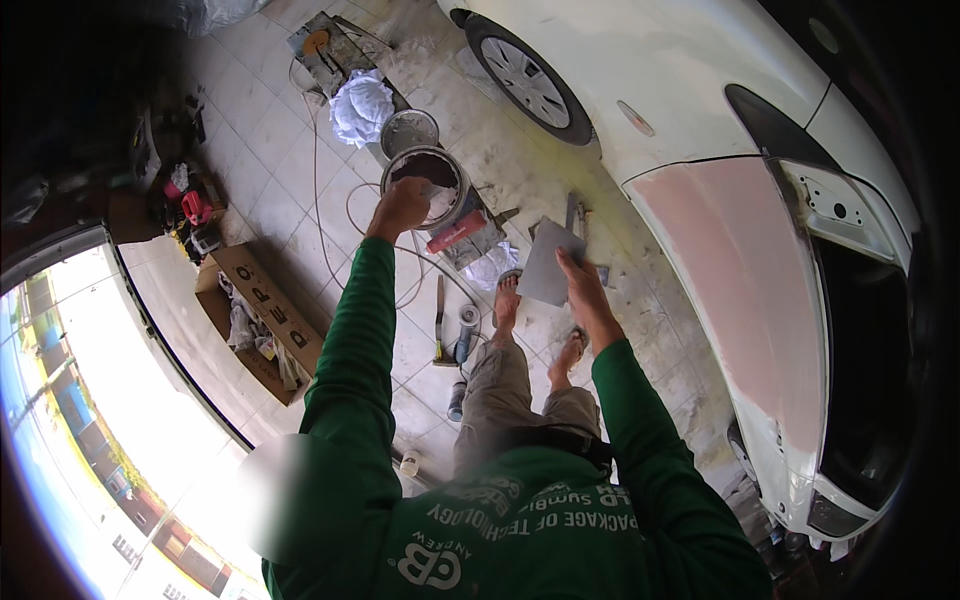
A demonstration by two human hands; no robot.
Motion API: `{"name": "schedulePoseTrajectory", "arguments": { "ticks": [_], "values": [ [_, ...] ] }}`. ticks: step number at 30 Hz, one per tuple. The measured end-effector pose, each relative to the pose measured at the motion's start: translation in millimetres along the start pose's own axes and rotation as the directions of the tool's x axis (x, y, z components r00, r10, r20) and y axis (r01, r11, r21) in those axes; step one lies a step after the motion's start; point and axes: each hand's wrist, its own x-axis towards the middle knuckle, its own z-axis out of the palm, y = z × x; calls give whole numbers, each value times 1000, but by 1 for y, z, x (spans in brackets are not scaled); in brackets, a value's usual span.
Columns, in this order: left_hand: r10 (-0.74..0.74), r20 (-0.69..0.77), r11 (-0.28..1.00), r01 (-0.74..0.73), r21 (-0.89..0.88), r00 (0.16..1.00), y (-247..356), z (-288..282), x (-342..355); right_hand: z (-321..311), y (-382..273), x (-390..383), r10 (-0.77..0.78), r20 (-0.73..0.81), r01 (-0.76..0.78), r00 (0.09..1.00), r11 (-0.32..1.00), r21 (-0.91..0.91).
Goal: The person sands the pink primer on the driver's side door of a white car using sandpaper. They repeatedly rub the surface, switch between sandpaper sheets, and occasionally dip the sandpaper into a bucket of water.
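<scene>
My left hand (404, 207) reaches over the rim of an open round can (464, 184). Its fingers are curled, and what they hold, if anything, is hidden. Inside the can lies pale, pinkish-white paste against a dark inner wall. In my right hand (588, 292) is a flat grey plate (545, 262), gripped by one edge and tilted above the floor near my feet. Just beyond the open can stands a second can (409, 130) with a grey top. Close to the near side of the open can lies a red block-shaped tool (456, 232).
On the right stands a white car with a pinkish filled patch (712, 260) on its side. White cloth (360, 107) lies beyond the cans. A cardboard box (265, 325), a hammer (440, 320) and a power tool (465, 338) are on the tiled floor, with a thin hose (318, 190) looping across.
</scene>
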Motion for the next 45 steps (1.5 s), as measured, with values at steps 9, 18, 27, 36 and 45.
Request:
{"name": "schedulePoseTrajectory", "arguments": {
  "ticks": [9,18,27,36,45],
  "values": [
    [-93,42,969,100,-225,995,16,-48,-21,4,-5,10,-77,84,36,993,911,410],
    [194,-352,916,-298,-269,916,84,-127,-100,69,-94,-13,-296,459,-82,838,762,643],
    [572,-676,723,-674,148,464,195,-186,-185,150,-173,-73,-515,682,-351,519,599,720],
    [699,-604,625,-737,257,382,201,-149,-198,154,-180,-112,-483,688,-371,541,597,711],
    [673,-495,736,-570,367,550,136,-110,-165,123,-148,-103,-674,630,-294,386,558,776]
  ]
}}
